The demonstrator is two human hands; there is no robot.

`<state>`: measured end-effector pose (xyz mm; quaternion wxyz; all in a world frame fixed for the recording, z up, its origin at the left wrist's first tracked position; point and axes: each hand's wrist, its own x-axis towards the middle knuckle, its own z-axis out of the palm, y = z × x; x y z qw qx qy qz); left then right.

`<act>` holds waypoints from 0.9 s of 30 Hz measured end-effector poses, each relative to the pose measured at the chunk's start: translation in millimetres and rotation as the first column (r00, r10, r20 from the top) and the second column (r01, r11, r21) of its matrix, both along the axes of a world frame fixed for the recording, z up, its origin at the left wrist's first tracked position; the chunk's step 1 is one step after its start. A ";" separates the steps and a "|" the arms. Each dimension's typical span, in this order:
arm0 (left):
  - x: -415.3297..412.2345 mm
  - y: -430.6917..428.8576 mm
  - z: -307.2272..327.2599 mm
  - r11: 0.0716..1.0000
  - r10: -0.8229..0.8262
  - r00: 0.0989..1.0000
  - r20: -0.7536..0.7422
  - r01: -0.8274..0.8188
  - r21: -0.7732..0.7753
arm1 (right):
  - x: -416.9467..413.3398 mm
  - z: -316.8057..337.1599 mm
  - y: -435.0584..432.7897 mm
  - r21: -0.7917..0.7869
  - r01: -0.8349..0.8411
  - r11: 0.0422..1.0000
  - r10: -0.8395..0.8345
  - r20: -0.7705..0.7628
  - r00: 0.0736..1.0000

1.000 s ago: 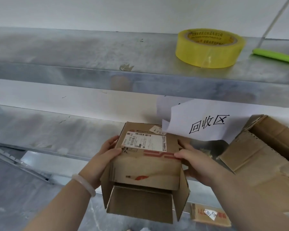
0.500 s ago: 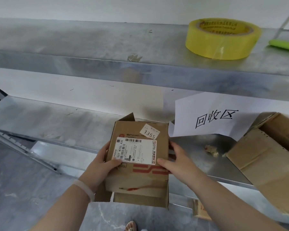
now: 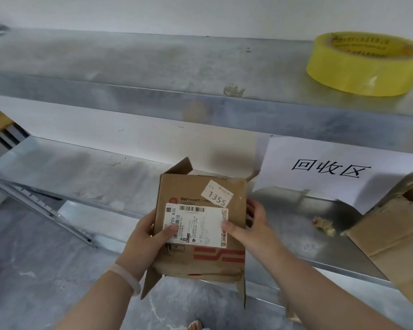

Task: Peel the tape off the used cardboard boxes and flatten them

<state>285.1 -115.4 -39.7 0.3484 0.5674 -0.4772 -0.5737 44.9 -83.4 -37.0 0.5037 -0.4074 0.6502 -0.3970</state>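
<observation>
Between left hand (image 3: 146, 236) and right hand (image 3: 254, 231), cardboard box (image 3: 196, 186), long axis near-vertical

Squeezed the cardboard box (image 3: 200, 264) from an open sleeve into a near-flat slab and tipped its labelled face toward the camera. Moved the thumb of the left hand (image 3: 141, 239) onto the shipping label (image 3: 196, 225), and that of the right hand (image 3: 255, 231) to the label's right edge. Drew in the bottom flaps, gaping a second ago.
</observation>
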 end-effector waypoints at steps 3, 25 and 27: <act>1.2 -3.3 -6.7 0.998 -0.059 0.998 -0.003 0.059 -0.006 | 1.0 -4.2 -6.1 0.032 -0.009 0.999 0.008 0.031 0.999; 27.2 -42.8 -23.2 0.974 -0.227 0.968 -0.110 0.226 -0.020 | -6.4 -12.5 5.0 -0.035 -0.060 0.998 0.062 0.053 0.997; 27.9 -46.3 -21.0 0.972 -0.234 0.966 -0.114 0.232 -0.025 | -4.1 -10.2 1.9 -0.029 -0.064 0.998 0.064 0.027 0.998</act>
